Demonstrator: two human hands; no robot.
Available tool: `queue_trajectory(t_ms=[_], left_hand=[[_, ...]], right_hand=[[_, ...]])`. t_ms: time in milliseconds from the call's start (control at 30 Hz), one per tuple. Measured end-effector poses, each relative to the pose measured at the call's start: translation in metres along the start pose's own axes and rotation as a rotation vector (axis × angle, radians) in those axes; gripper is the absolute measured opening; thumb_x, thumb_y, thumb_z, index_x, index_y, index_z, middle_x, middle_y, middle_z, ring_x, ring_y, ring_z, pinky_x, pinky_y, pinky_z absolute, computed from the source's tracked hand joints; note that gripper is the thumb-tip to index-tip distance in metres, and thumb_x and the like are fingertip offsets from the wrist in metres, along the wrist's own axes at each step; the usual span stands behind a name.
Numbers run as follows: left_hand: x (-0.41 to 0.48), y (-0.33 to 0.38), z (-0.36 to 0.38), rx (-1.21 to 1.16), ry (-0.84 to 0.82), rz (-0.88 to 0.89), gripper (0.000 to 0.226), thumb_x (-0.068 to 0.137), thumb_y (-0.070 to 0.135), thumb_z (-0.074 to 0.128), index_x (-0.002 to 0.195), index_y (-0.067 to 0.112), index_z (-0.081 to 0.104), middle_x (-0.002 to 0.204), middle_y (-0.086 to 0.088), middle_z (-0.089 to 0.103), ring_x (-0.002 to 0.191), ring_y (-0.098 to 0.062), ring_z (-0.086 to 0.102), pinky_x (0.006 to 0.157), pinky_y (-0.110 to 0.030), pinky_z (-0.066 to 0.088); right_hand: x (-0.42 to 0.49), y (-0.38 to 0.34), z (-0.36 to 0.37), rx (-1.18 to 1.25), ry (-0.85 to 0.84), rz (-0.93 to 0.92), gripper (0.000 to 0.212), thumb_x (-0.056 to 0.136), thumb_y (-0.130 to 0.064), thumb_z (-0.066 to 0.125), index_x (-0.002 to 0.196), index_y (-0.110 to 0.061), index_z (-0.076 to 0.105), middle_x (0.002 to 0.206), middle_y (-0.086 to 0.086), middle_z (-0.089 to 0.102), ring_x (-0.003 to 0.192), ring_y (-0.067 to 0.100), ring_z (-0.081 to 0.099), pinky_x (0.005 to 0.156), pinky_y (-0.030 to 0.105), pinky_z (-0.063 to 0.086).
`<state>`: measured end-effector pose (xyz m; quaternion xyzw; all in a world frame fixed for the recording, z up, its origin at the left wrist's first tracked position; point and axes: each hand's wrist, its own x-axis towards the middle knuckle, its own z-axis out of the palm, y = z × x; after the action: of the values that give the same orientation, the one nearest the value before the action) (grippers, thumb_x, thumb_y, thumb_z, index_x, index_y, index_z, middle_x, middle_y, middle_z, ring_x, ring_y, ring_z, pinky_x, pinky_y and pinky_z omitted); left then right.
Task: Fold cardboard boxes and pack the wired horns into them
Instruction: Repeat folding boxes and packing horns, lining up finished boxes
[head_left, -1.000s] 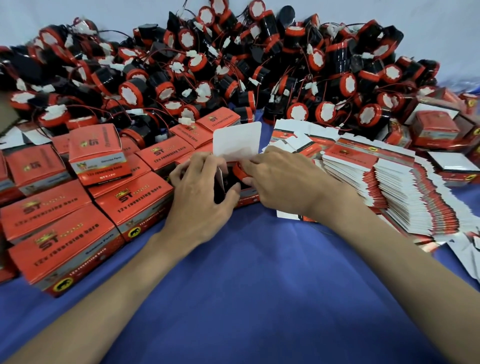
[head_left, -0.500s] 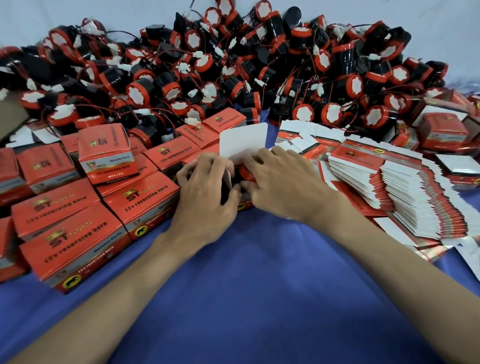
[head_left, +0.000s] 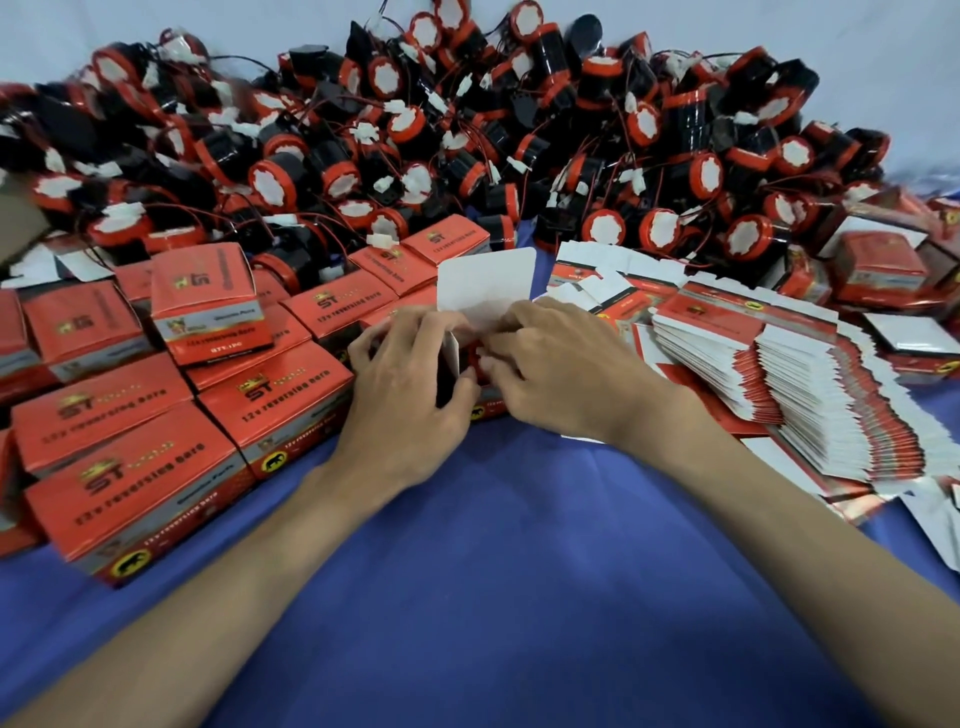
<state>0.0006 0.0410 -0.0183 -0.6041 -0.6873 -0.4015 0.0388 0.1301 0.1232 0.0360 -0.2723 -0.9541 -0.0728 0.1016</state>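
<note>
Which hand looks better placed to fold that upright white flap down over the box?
Probably the right hand: its fingertips sit at the base of the white flap, while the left hand grips the box.

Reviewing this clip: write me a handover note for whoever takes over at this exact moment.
Left hand: grips the open box from its left side.
Right hand: fingers curled on the box's top opening, over the horn inside.
Lid flap: stands upright, not yet tucked.
Done: many closed boxes lie to the left.
Left: close this box, then fold the flat boxes stacked on the right and pack the horn pile behind.
</note>
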Motion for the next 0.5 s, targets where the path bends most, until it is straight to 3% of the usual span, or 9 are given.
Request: queue_trajectory(t_ms=[67, 167, 233, 367, 500], left_hand=[[-0.001, 0.000, 0.000, 0.003, -0.010, -0.003, 0.037, 0.083, 0.027, 0.050, 0.118, 0.014, 0.052, 0.115, -0.001, 0.053, 0.117, -0.021, 0.046, 0.103, -0.030, 0.016], [-0.001, 0.000, 0.000, 0.022, -0.012, -0.004, 0.037, 0.084, 0.028, 0.049, 0.118, 0.014, 0.051, 0.116, -0.001, 0.052, 0.118, -0.021, 0.044, 0.103, -0.030, 0.016], [-0.001, 0.000, -0.002, 0.029, -0.007, -0.004, 0.035, 0.085, 0.028, 0.049, 0.117, 0.015, 0.052, 0.116, -0.001, 0.052, 0.118, -0.021, 0.044, 0.103, -0.029, 0.015], [0.000, -0.001, -0.001, 0.039, -0.003, 0.001, 0.034, 0.085, 0.028, 0.049, 0.116, 0.015, 0.053, 0.118, 0.000, 0.052, 0.118, -0.020, 0.043, 0.103, -0.028, 0.013], [-0.001, 0.000, 0.001, 0.037, 0.009, 0.001, 0.033, 0.085, 0.028, 0.049, 0.115, 0.015, 0.052, 0.116, 0.000, 0.052, 0.116, -0.016, 0.040, 0.103, -0.029, 0.013]], right_hand=[[-0.002, 0.007, -0.008, 0.148, -0.031, -0.014, 0.031, 0.097, -0.026, 0.042, 0.122, -0.020, 0.059, 0.111, 0.006, 0.062, 0.102, 0.030, 0.056, 0.083, 0.038, 0.042], [-0.004, 0.024, -0.017, 0.203, -0.157, -0.094, 0.049, 0.090, -0.014, 0.054, 0.138, -0.019, 0.048, 0.125, 0.005, 0.057, 0.115, 0.028, 0.053, 0.094, 0.041, 0.042], [-0.009, 0.034, -0.016, 0.074, -0.082, -0.131, 0.044, 0.087, -0.011, 0.063, 0.131, -0.012, 0.057, 0.130, 0.006, 0.056, 0.118, 0.031, 0.052, 0.093, 0.046, 0.043], [-0.023, 0.048, 0.002, 0.121, 0.287, -0.149, 0.017, 0.080, -0.016, 0.077, 0.093, -0.005, 0.075, 0.099, 0.011, 0.068, 0.091, 0.035, 0.059, 0.070, 0.052, 0.048], [-0.030, 0.049, 0.022, 0.292, 0.467, -0.047, 0.014, 0.083, -0.018, 0.072, 0.080, -0.005, 0.076, 0.098, 0.008, 0.068, 0.084, 0.019, 0.049, 0.076, 0.035, 0.043]])
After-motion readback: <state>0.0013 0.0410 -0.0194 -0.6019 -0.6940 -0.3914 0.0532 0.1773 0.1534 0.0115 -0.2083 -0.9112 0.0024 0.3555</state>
